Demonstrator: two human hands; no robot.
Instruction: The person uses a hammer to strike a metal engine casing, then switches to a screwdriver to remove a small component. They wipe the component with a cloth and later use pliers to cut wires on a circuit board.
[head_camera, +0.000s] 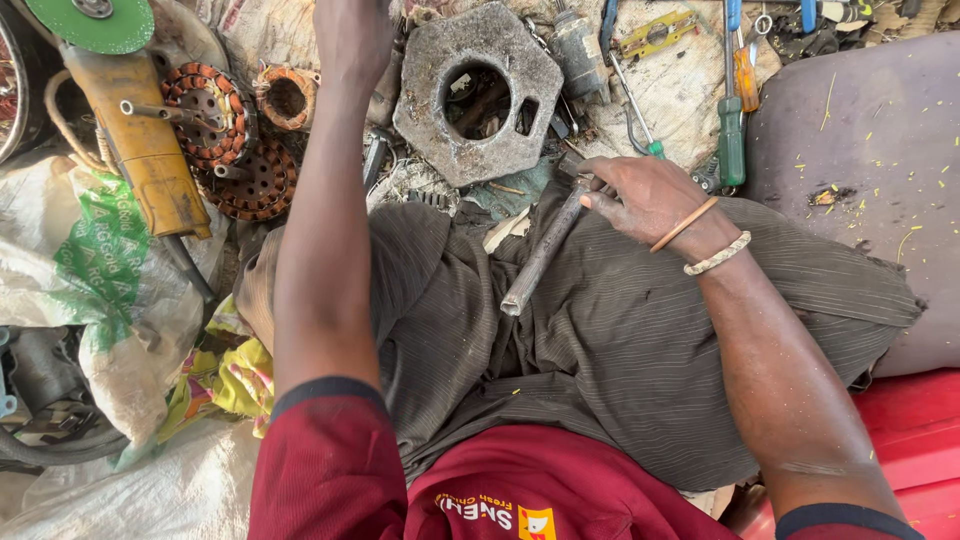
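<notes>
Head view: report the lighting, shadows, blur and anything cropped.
Head view: soft, even daylight with no hard shadows or glare; sharp throughout, from the metal rod under the right hand to the octagonal metal plate; the left hand is cropped by the top edge.

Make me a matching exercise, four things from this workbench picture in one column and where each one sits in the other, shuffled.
1. yellow angle grinder with green disc
2. grey octagonal metal plate with a round hole
3. dull metal rod
4. green-handled screwdriver

A. top centre
B. in the right hand, across the lap
C. far left
D. upper right, beside the purple cushion

Pairs: 1-C, 2-A, 3-B, 4-D
</notes>
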